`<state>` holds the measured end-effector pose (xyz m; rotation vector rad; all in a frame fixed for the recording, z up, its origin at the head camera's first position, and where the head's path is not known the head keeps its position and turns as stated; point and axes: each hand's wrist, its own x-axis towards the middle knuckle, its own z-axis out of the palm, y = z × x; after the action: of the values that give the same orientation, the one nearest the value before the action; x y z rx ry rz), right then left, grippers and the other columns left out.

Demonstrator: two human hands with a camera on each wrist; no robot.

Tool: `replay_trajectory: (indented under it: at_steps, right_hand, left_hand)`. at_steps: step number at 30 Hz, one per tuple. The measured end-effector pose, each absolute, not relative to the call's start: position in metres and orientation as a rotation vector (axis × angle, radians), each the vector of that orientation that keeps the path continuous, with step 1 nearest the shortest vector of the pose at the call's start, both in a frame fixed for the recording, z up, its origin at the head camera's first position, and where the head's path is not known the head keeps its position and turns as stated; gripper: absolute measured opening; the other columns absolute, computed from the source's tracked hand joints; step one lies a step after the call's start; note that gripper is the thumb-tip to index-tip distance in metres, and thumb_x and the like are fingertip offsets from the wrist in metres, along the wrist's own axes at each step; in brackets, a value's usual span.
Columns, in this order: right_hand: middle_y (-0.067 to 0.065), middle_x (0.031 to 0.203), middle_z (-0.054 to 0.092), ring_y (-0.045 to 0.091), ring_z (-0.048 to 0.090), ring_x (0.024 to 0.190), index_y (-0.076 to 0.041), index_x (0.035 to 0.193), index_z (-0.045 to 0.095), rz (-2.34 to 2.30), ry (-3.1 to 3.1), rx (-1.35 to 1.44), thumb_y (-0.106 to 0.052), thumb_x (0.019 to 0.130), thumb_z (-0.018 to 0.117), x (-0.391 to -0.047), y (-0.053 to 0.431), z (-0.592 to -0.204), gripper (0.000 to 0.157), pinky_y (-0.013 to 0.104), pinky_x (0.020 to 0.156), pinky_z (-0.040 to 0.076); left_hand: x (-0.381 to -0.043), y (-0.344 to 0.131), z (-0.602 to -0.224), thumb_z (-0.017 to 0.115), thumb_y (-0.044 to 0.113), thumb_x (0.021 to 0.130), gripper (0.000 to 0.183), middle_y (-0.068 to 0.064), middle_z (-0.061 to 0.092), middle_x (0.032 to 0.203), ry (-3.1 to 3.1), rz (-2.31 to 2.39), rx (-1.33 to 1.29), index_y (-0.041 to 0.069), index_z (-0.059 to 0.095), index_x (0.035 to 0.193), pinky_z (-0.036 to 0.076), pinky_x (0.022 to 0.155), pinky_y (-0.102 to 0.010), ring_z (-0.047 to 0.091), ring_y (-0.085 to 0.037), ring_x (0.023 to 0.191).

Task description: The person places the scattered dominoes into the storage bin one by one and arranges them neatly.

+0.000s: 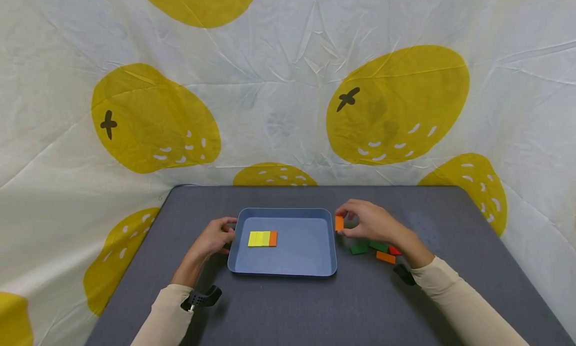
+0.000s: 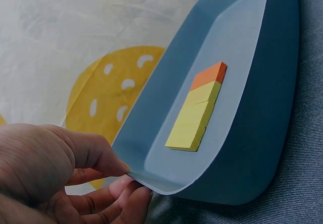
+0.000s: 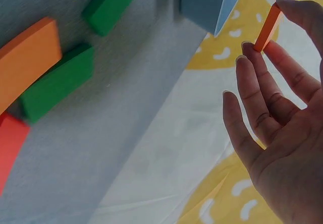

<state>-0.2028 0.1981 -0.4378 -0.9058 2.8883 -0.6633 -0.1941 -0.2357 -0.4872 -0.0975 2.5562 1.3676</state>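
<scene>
Pinching an orange block (image 1: 339, 223) between thumb and fingertips, the right hand (image 1: 371, 222) holds it lifted off the dark grey tabletop (image 1: 279, 311), just outside the end of the blue tray (image 1: 306, 246) nearest that hand. In the right wrist view the thumb presses one end of the block and fingertips meet the other, while the little finger stands loose of it. The left hand (image 1: 215, 236) grips the opposite end of the tray, its bent fingers on the rim (image 2: 169, 193), so the tray lies between the two hands.

Inside the tray, nearer the left hand than the right, yellow blocks (image 1: 258, 239) lie flat side by side in a short row, and a flat orange block (image 1: 273, 238) ends that row on the side towards the right hand.

On the person's side of the right hand, loose pieces rest near one another: a green block (image 1: 359, 249) close to the thumb, a second green block (image 1: 378, 246) farther from the tray, a red block (image 1: 394, 251) beside the wrist, and a loose orange block (image 1: 385, 257) nearest the person.

A cream sleeve (image 1: 162, 321) covers the left forearm, with a black strap (image 1: 204, 297) at the wrist. Beyond both hands hangs a white cloth (image 1: 279, 106) printed with large yellow shapes (image 1: 398, 116)
</scene>
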Motion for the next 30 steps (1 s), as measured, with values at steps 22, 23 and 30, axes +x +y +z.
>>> replay_trajectory:
  at_steps: [22,23,30]
  right_hand:
    - [-0.009,0.107,0.064,0.017,0.062,0.095,-0.021,0.116,0.073,-0.601,2.833,-1.016,-0.039,0.084,0.081,-0.216,0.14,-0.434,0.038,0.032,0.075,0.05]
    - [-0.009,0.107,0.064,0.016,0.061,0.095,-0.021,0.116,0.072,-0.591,2.832,-1.021,-0.039,0.083,0.081,-0.216,0.138,-0.435,0.038,0.032,0.075,0.05]
    - [-0.007,0.109,0.063,0.015,0.059,0.096,-0.02,0.117,0.072,-0.535,2.803,-1.045,-0.038,0.083,0.081,-0.222,0.119,-0.435,0.04,0.034,0.079,0.05]
  left_hand:
    - [-0.194,-0.236,-0.488,0.054,0.002,0.097,0.05,-0.017,0.06,0.104,2.564,1.341,-0.07,0.002,0.05,0.147,0.057,0.064,-0.039,0.06,-0.027,0.087]
    - [-0.194,-0.236,-0.488,0.054,0.002,0.097,0.05,-0.017,0.06,0.104,2.562,1.344,-0.076,0.003,0.05,0.147,0.057,0.064,-0.039,0.059,-0.026,0.087]
    - [-0.194,-0.235,-0.486,0.054,0.001,0.096,0.051,-0.016,0.06,0.103,2.562,1.341,-0.08,0.002,0.05,0.147,0.057,0.063,-0.039,0.059,-0.026,0.086]
